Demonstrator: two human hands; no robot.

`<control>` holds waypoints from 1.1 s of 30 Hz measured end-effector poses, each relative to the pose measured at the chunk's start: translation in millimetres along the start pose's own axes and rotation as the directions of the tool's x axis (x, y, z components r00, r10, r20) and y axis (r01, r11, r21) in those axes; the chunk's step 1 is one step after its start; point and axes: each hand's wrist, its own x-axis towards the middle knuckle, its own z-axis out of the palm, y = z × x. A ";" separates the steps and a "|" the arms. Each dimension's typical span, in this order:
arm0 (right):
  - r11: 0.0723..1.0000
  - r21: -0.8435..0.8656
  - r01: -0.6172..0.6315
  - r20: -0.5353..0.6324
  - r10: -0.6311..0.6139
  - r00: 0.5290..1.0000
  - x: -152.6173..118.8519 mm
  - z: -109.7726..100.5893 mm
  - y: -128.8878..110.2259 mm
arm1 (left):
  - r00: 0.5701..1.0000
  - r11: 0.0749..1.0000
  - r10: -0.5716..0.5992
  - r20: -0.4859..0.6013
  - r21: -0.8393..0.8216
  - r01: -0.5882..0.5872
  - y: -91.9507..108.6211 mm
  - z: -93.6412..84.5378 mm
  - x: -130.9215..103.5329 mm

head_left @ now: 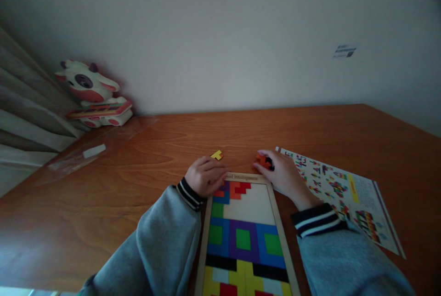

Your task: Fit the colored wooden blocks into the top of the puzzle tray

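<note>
- Pinching orange and black pieces (265,162), the right hand (283,174) has its fingers closed just beyond the puzzle tray's top right corner.
- Over the top left corner lies the left hand (206,176), fingers bent; from here I can't tell whether they grip anything.
- The puzzle tray (250,178) sits on the bench (172,149), partly filled, its upper right bare.
- Just past the left hand lies a yellow piece (217,154).

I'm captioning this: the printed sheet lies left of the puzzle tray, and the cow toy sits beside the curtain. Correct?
Not quite: the printed sheet lies right of the puzzle tray, as the head view shows. The cow toy does sit beside the curtain.
</note>
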 end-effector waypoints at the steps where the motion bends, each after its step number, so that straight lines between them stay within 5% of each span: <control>1: 1.000 0.016 0.004 -0.010 -0.003 1.000 0.7 -1.0 -2.0 | 0.997 0.997 -0.070 -0.015 0.040 0.071 -6.3 -0.4 -0.9; 8: 0.889 0.452 -0.078 -0.110 0.142 0.984 7.7 4.7 -19.9 | 0.935 0.931 -0.354 0.029 0.111 0.349 -43.9 10.1 -3.6; 12: 0.745 0.648 -0.161 0.010 0.204 0.979 4.1 -6.4 -34.3 | 0.921 0.921 -0.383 0.079 0.112 0.373 -47.2 15.1 -3.3; 15: 0.798 0.579 -0.169 0.151 0.099 0.984 -7.1 -25.8 -48.2 | 0.939 0.941 -0.334 0.076 0.084 0.328 -47.2 15.0 -3.6; 20: 0.952 0.301 0.053 0.211 -0.121 0.970 -27.7 -46.5 -61.6 | 0.961 0.961 -0.273 0.032 0.044 0.272 -46.7 14.8 -4.2; 33: 0.975 0.201 0.098 0.325 -0.161 0.932 -53.2 -41.0 -42.6 | 0.973 0.973 -0.229 0.014 0.047 0.228 -44.5 19.5 -5.2</control>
